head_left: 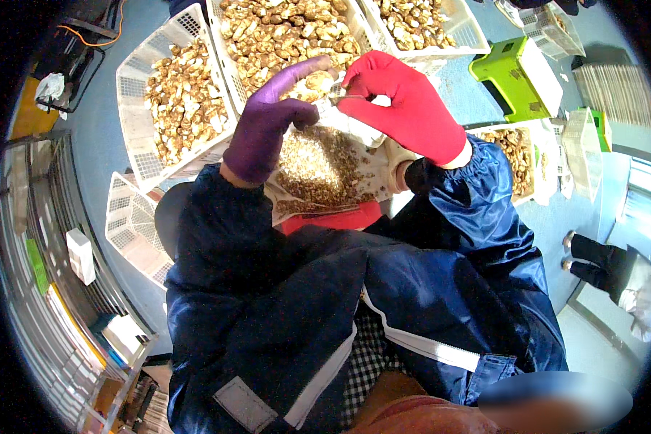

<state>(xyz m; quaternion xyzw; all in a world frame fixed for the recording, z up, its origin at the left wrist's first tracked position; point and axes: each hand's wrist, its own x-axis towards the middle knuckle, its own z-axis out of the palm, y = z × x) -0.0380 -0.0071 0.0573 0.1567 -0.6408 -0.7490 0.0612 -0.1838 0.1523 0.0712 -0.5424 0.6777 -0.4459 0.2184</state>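
My left hand [264, 130], in a purple glove, curls its thumb and fingers round a pale brown mushroom [312, 87]. My right hand [412, 108], in a red glove, is closed in a pinch on a small knife; only its thin blade [349, 97] shows, pointing at the mushroom. The handle is hidden in the glove. Under both hands, a heap of brown trimmings [318, 170] lies on pale cloth or sacking across my lap.
White crates of mushrooms stand ahead: one at left [184, 108], a large one in the middle [289, 36], one at right [416, 22]. A smaller crate [517, 159] sits by my right sleeve. Beyond are a green stool [510, 76], left-hand shelving [43, 289] and another person [615, 275].
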